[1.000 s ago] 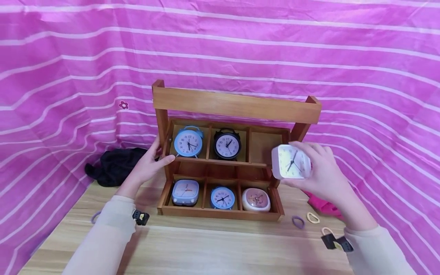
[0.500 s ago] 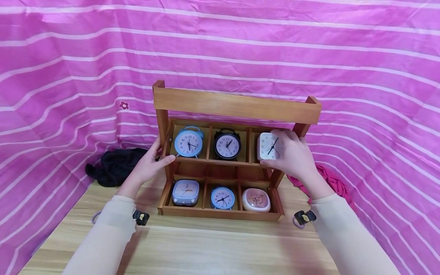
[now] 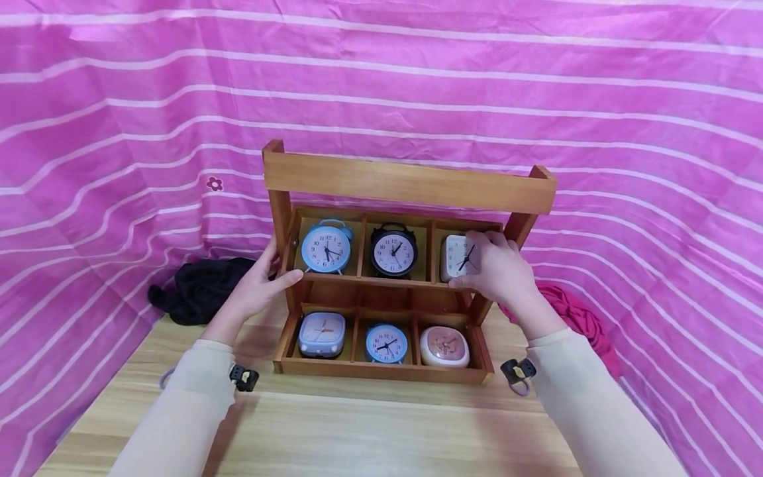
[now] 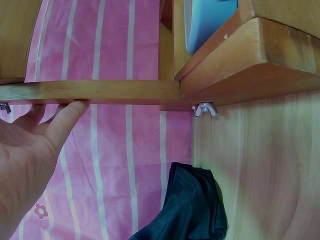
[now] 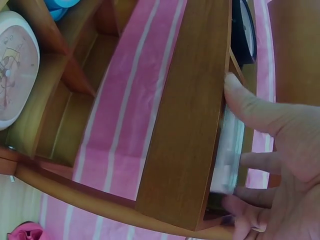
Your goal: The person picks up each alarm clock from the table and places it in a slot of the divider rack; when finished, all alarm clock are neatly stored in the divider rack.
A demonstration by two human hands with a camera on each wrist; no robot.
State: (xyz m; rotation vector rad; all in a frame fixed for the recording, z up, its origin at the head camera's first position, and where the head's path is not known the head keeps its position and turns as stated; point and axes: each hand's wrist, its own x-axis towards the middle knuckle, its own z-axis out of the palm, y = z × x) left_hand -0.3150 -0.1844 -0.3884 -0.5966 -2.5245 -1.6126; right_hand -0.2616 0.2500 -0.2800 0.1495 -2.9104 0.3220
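Observation:
My right hand (image 3: pixel 497 265) holds a square white alarm clock (image 3: pixel 457 256) in the upper right compartment of a wooden two-tier rack (image 3: pixel 411 180). In the right wrist view the thumb (image 5: pixel 242 95) lies by the shelf's front board, and the other fingers are at the far side of the white clock (image 5: pixel 227 155). My left hand (image 3: pixel 259 291) grips the rack's left side, thumb in front, fingers behind the post (image 4: pixel 115 91). A light blue twin-bell clock (image 3: pixel 326 249) and a black one (image 3: pixel 393 252) fill the other upper compartments.
Below stand a blue square clock (image 3: pixel 322 333), a small round blue clock (image 3: pixel 386 344) and a white-pink clock (image 3: pixel 444 347). Black cloth (image 3: pixel 203 288) lies left, pink cloth (image 3: pixel 575 315) right. Purple hair ties lie on the wooden table (image 3: pixel 381 430). A striped pink curtain (image 3: pixel 381 86) hangs behind.
My right hand has moved left with the white clock, from beside the rack into the upper right compartment, then slightly further left and down. The left hand stays at the rack's side.

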